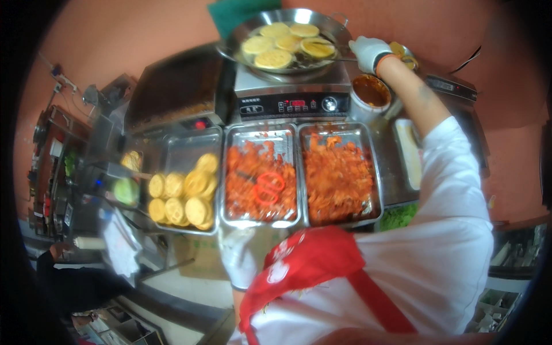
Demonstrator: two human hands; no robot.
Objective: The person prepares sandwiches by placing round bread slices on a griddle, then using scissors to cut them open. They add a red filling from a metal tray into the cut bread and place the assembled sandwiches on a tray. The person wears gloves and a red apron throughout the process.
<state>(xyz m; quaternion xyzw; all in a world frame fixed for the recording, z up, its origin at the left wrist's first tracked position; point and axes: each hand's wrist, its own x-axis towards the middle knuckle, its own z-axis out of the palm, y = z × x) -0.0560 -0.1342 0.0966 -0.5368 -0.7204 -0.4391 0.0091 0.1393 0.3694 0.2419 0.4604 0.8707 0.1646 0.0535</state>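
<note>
My gloved right hand [371, 54] grips a long, thin metal utensil [345, 59], probably tongs, which reaches in over the right side of a wide steel pan [302, 16]. Its tip meets a round flatbread [317, 47] at the right of the pan. Several more flatbreads [273, 58] lie in oil around it. My left hand [238, 254], also gloved, hangs low before the front edge of the steel tray [261, 224] of chopped red-orange meat. Nothing shows in it, but blur hides how its fingers are set. Red-handled scissors [268, 188] rest on that meat.
The pan sits on an induction cooker [293, 105] with a lit panel. Right of it stands a tub of dark sauce [371, 91]. A second meat tray [338, 181] and a tray of stacked flatbreads [189, 144] flank the first. A dark griddle [179, 86] and another person's sleeve [77, 284] are left.
</note>
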